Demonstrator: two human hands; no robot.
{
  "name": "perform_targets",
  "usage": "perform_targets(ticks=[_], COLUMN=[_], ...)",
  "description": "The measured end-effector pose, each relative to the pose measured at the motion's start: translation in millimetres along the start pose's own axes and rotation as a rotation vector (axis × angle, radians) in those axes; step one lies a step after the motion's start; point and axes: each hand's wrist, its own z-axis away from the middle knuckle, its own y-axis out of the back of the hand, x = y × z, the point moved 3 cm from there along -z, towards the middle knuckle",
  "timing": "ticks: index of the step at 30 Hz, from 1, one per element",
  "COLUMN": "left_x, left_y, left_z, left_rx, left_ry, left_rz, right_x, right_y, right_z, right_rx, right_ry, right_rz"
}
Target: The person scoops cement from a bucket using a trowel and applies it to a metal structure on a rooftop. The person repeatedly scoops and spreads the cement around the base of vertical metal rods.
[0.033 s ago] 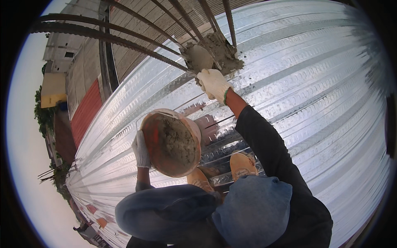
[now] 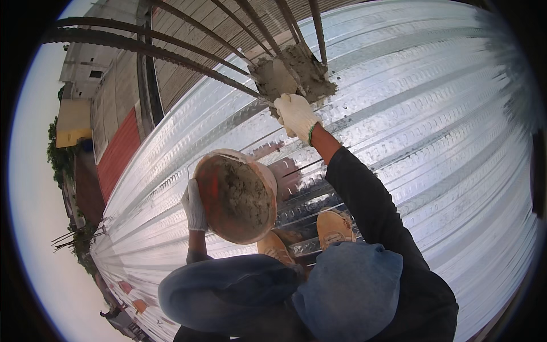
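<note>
My left hand [image 2: 194, 206], in a white knit glove, grips the left rim of a tilted bucket [image 2: 272, 181] whose mouth faces me. Wet grey mortar [image 2: 242, 196] coats its inside, with orange showing at the left. My right hand [image 2: 297, 115], gloved too, is closed around a trowel; the handle is hidden in the fist. Its mortar-smeared blade [image 2: 283, 78] lies against a mound of wet mortar [image 2: 313, 74] among upright steel rebars [image 2: 317, 31].
Ribbed shiny metal decking [image 2: 421, 131] spreads under my shoes [image 2: 335, 228], with mortar crumbs near the mound. Several long rebars [image 2: 154, 54] lean across the upper left. Beyond the decking's left edge stand roofs [image 2: 121, 145] and buildings, lower down.
My right hand has shifted slightly right and toward me, drawing the trowel blade a little the same way. My left hand and the bucket stay in place.
</note>
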Motion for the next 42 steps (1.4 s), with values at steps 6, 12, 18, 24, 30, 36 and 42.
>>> perform_targets(ticks=[6,12,18,24,30,36,42], left_x=[-1,-4,-9,0,1,-2,-3], left_y=[29,31,35,28,26,29,32], left_z=[0,-1,-4,-2,-1,-4,-4], left_rx=[0.055,0.042,0.060,0.041,0.025,0.006,0.024], left_ry=[0.011,0.026,0.006,0.025,0.041,0.021,0.019], left_rz=[-0.012,0.008,-0.010,0.007,0.027,0.032,0.013], right_x=[-57,-100,-131,-147,-138,-139,-148], right_y=[-19,0,9,25,6,-3,14], right_z=[-4,9,11,35,62,66,73], right_rx=[0.111,-0.016,-0.080,-0.184,-0.317,-0.300,-0.302], right_ry=[-0.695,-0.519,-0.545,-0.546,-0.514,-0.461,-0.469], right_rz=[-0.069,0.142,0.287,0.468,0.595,0.627,0.626])
